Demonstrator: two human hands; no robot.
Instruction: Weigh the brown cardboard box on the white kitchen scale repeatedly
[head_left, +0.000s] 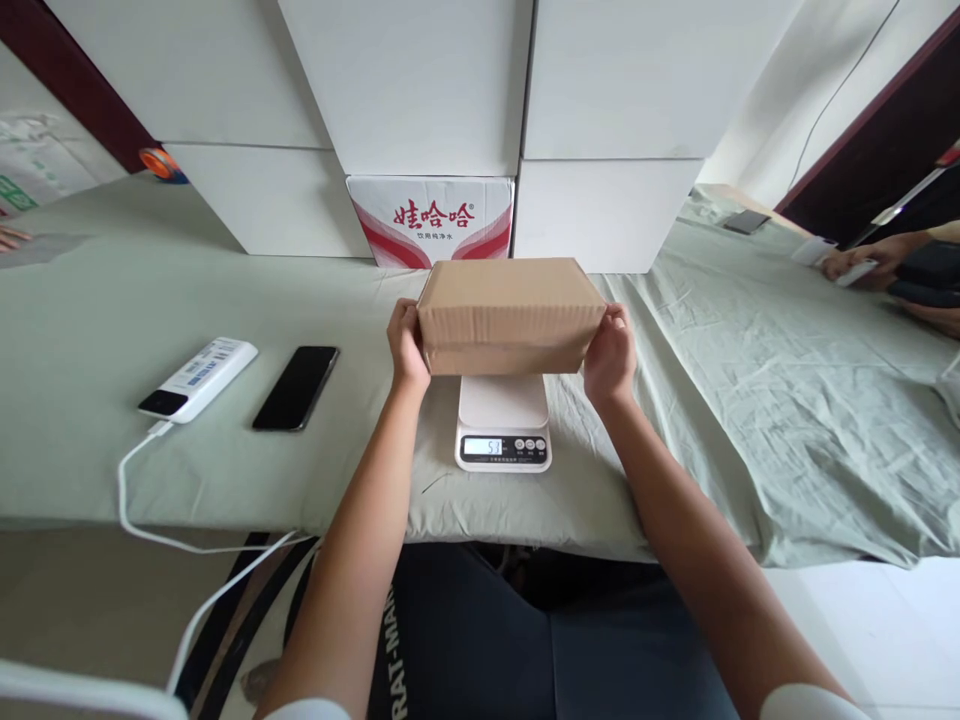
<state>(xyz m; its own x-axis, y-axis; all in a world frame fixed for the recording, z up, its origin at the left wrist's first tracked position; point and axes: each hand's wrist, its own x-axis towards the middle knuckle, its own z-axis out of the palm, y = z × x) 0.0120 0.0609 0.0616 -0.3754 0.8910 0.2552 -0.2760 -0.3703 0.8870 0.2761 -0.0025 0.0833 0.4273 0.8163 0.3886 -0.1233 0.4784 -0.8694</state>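
A brown cardboard box (pixel 510 315) is held level between my two hands, over the back part of a white digital kitchen scale (pixel 502 405). My left hand (pixel 409 342) grips the box's left end, and my right hand (pixel 610 352) grips its right end. Most fingers of both hands are hidden behind the box's ends. On the scale's lit display the digits look like 53. The box hides the rear of the scale's platform, so I cannot tell whether it touches it.
Left of me lie a black smartphone (pixel 296 388) and a white power bank (pixel 199 380) with a white cable (pixel 124 480). White boxes (pixel 420 90) stand stacked behind, above a red-and-white printed carton (pixel 435 222). Another person's hand (pixel 874 262) is at far right.
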